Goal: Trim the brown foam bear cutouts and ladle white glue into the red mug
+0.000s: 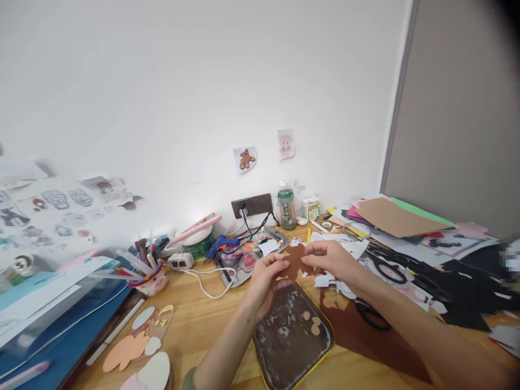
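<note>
A brown paper cutout [296,260], shaped like a bear, is held up between both hands. My left hand [270,279] pinches its left edge, and my right hand [330,259] grips its right side with thumb and fingers. Below the hands lies a dark tray [284,346] with a yellow rim and a worn surface. Several small tan paper discs [316,325] rest on its right part. A larger brown paper sheet [369,336] with a cut edge lies beside the tray, partly under my right forearm.
Scissors [371,315] lie right of the tray, among paper scraps. Coloured sheets [400,216] are stacked at the back right. A blue glue gun [221,245], a green bottle [286,207] and a pen cup [150,281] stand further back. Paper cutouts [125,351] lie at left. A bear picture [245,159] hangs on the wall.
</note>
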Demonstrator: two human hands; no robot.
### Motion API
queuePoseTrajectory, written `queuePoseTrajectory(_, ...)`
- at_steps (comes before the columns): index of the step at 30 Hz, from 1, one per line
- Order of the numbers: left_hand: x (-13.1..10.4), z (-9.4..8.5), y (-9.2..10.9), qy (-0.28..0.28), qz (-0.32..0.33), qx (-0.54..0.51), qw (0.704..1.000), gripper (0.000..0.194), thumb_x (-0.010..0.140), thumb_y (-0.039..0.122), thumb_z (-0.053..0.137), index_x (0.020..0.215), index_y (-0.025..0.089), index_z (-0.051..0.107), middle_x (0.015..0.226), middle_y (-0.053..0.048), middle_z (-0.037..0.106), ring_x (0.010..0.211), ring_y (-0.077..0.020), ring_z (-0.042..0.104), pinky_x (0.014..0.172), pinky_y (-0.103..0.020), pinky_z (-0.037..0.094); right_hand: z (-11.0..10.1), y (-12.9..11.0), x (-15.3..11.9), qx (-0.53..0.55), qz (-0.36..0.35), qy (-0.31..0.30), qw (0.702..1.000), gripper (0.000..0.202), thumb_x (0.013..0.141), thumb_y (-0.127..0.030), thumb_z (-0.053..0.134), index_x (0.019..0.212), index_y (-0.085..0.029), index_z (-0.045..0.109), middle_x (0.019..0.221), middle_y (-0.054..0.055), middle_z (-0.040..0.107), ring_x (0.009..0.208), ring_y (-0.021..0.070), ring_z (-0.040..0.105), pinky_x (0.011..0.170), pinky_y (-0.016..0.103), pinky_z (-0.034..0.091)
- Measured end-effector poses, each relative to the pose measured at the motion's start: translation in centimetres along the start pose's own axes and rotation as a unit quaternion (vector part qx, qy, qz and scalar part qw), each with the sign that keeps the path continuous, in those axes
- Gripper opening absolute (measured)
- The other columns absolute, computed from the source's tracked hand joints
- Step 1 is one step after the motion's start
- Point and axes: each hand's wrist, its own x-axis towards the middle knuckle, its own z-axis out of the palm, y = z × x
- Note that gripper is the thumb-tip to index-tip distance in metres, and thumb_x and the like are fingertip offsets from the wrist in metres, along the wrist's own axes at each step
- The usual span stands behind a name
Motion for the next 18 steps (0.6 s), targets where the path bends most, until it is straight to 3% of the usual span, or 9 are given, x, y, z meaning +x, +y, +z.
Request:
queuePoseTrajectory(2,0.0,0.2,-0.1,0.037,0.045,0.028,0.998,0.021,0.063,0.022,0.062,0.08,0.016,0.05,0.077,-0.001,0.052,0.066,-0.0091,0.051,0.059,-0.021,0.044,-0.1,0.3,0.2,-0.007,-0.008,0.014,1.0,0.012,0.066,-0.028,0.058,0.068,-0.016,0.056,0.057,-0.003,0.054,0.047,0.007,0.047,0.046,0.018,0.038)
queuePoseTrajectory(4,-0.2,0.5,-0.2,0.087,0.146,0.107,0.98,0.023,0.065,0.021,0.06,0.084,0.017,0.05,0.084,-0.002,0.053,0.077,-0.0119,0.051,0.068,-0.024,0.042,0.0,0.5,0.3,-0.018,-0.029,0.034,0.999,0.011,0.068,-0.028,0.056,0.068,-0.017,0.055,0.057,-0.003,0.054,0.049,0.0085,0.049,0.046,0.019,0.039)
queuePoseTrajectory(7,-0.7,1.2,-0.6,0.117,0.294,0.273,0.909,0.028,0.066,0.018,0.058,0.093,0.018,0.051,0.098,-0.006,0.053,0.094,-0.0163,0.048,0.083,-0.03,0.037,0.3,0.5,0.1,-0.047,-0.073,0.065,0.994,0.011,0.07,-0.028,0.054,0.073,-0.018,0.055,0.067,0.0,0.059,0.06,0.013,0.055,0.048,0.02,0.041)
queuePoseTrajectory(9,-1.1,1.5,-0.7,0.111,0.321,0.328,0.882,0.032,0.065,0.018,0.059,0.096,0.019,0.05,0.101,-0.006,0.053,0.097,-0.0174,0.047,0.087,-0.032,0.034,0.6,0.2,-0.3,-0.049,-0.099,0.055,0.992,0.013,0.072,-0.029,0.054,0.077,-0.018,0.056,0.073,0.001,0.061,0.068,0.015,0.057,0.053,0.022,0.044)
queuePoseTrajectory(11,-1.2,1.6,-0.6,0.094,0.31,0.306,0.895,0.028,0.067,0.019,0.058,0.094,0.019,0.051,0.099,-0.006,0.056,0.095,-0.0176,0.05,0.086,-0.032,0.035,0.8,-0.2,-0.7,-0.04,-0.129,0.015,0.991,0.016,0.075,-0.032,0.052,0.081,-0.018,0.058,0.078,0.001,0.062,0.074,0.0156,0.058,0.063,0.024,0.045)
queuePoseTrajectory(14,-1.0,1.5,-0.2,0.038,0.245,0.172,0.954,0.017,0.072,0.022,0.054,0.088,0.016,0.052,0.088,-0.005,0.061,0.081,-0.0154,0.056,0.077,-0.03,0.041,0.9,-0.6,-1.1,-0.051,-0.165,-0.016,0.985,0.023,0.081,-0.035,0.046,0.083,-0.017,0.06,0.081,0.002,0.062,0.078,0.0156,0.056,0.07,0.026,0.044)
queuePoseTrajectory(18,-0.9,1.3,0.3,0.027,0.15,0.034,0.988,0.02,0.07,0.025,0.058,0.085,0.012,0.057,0.078,-0.004,0.062,0.07,-0.0115,0.056,0.07,-0.026,0.045,0.6,-0.3,-0.8,-0.071,-0.149,0.059,0.984,0.018,0.078,-0.033,0.05,0.084,-0.018,0.058,0.08,0.001,0.061,0.071,0.015,0.056,0.064,0.026,0.045)
